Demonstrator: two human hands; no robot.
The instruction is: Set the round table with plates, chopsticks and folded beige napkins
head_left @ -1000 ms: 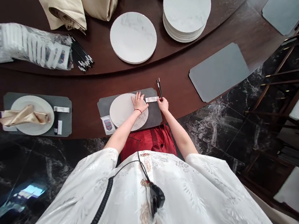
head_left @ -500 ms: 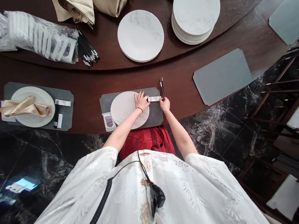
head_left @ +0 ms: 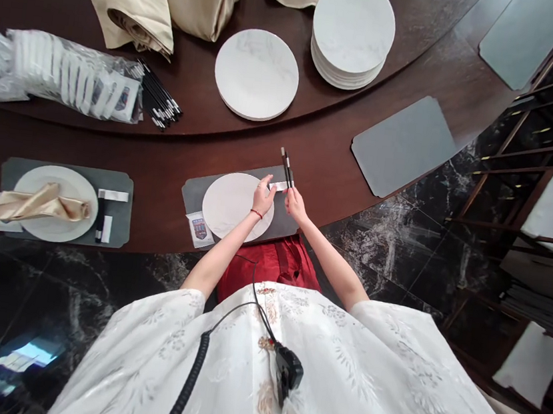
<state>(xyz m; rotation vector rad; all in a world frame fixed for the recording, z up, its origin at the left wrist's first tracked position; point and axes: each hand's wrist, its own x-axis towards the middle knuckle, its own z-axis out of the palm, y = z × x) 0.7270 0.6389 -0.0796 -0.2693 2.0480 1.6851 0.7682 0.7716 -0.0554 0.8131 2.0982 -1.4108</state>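
Chopsticks are slanting up from your right hand, which is gripping their near ends at about 2 o'clock of the plate; their far ends are pointing between 11 and 12. Your left hand is lying over the plate's 2 o'clock side, near the right hand but apart from it. Whether it is pinching the white strip you are not letting the view tell. You seem to be fitting the chopsticks to the strip above the mat. The next move is probably calling for steady right fingers and a light left touch. A packet is lying at 8 o'clock.
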